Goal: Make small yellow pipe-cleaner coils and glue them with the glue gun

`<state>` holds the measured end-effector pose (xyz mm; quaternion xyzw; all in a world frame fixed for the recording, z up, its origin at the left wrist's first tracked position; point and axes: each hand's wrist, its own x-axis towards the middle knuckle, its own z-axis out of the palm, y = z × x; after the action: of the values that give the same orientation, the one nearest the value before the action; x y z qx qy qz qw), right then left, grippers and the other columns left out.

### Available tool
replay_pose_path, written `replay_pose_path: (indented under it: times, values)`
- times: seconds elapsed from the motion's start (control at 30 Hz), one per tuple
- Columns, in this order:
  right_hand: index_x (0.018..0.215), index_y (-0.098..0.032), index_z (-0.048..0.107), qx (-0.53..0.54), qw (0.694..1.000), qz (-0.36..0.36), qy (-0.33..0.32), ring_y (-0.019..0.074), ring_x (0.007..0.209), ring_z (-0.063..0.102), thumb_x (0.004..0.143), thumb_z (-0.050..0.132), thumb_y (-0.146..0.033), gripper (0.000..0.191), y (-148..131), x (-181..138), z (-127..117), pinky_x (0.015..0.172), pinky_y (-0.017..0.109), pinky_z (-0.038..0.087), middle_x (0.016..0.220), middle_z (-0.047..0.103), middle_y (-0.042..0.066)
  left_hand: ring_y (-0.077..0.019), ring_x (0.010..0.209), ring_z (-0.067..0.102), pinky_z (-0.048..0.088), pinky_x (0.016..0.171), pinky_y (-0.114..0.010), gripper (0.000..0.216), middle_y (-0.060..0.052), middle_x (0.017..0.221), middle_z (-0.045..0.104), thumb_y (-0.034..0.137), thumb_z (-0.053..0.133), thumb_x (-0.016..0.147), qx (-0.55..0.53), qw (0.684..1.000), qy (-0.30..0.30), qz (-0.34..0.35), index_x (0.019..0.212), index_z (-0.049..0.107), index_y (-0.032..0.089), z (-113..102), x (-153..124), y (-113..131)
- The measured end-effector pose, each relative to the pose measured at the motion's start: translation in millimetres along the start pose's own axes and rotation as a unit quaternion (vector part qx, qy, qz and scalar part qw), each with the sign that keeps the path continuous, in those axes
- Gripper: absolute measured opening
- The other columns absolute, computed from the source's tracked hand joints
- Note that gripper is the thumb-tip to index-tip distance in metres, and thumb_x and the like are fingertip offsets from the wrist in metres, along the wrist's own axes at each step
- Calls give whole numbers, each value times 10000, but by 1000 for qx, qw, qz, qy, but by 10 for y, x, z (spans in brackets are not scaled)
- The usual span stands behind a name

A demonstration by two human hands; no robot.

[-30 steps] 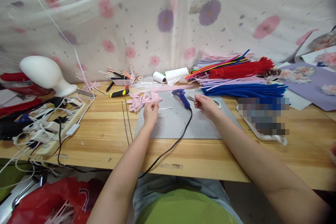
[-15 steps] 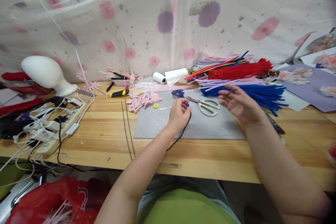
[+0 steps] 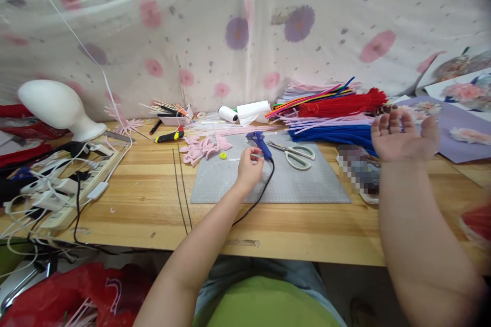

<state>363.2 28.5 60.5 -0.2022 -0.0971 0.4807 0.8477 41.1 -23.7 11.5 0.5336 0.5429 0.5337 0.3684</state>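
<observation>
On the grey cutting mat (image 3: pixel 299 186), a blue glue gun (image 3: pixel 261 144) lies with its black cord running to the table's front edge. My left hand (image 3: pixel 251 167) is just left of the gun's handle, its fingers curled into a pinch; anything between them is too small to make out. To the gun's right rest scissors (image 3: pixel 299 156) with pale handles. My right hand (image 3: pixel 406 135) is raised at the right, palm up and fingers apart, holding nothing. Behind it are blue pipe cleaners (image 3: pixel 326 132). Pink fuzzy pieces (image 3: pixel 203 149) and a small yellow piece (image 3: pixel 223 155) lie left.
Red pipe cleaners (image 3: pixel 337 106) are heaped at the back, left of a purple sheet (image 3: pixel 456 133) with flowers. A phone-like item (image 3: pixel 368 176), partly blurred, lies beside the mat. Left are a utility knife (image 3: pixel 169 136), thin dark wires (image 3: pixel 181 191), a power strip (image 3: pixel 82 189) and a white foam head (image 3: pixel 57 107).
My right hand has moved right, away from the scissors, and turned palm up. My left hand has shifted slightly off the glue gun, whose handle now shows. The view has turned a little right.
</observation>
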Motion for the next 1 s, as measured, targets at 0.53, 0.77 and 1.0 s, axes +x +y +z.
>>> replay_pose_path:
  times: [0.53, 0.77, 1.0]
  values:
    - [880, -154, 583, -36, 992, 0, -121, 159, 904, 571, 753, 474, -305, 225, 280, -229, -28, 729, 299, 533, 1028, 546, 64, -73, 686, 487, 457, 523, -176, 170, -36, 943, 524, 131, 531, 667, -9, 998, 59, -23, 831, 510, 170, -305, 139, -175]
    - [907, -261, 629, -126, 964, -19, -235, 192, 942, 586, 675, 571, -354, 256, 215, -575, 130, 758, 371, 501, 1103, 574, 66, -55, 631, 478, 458, 514, -169, 163, -25, 899, 524, 116, 528, 671, -15, 998, 51, -37, 825, 505, 162, -310, 147, -199]
    - [964, -293, 612, -172, 964, -76, -187, 202, 1018, 566, 642, 630, -444, 357, 60, -747, 345, 805, 390, 486, 1147, 550, 56, -51, 598, 473, 477, 514, -186, 169, -16, 880, 520, 101, 522, 667, -28, 996, 61, -56, 824, 506, 163, -349, 160, -176]
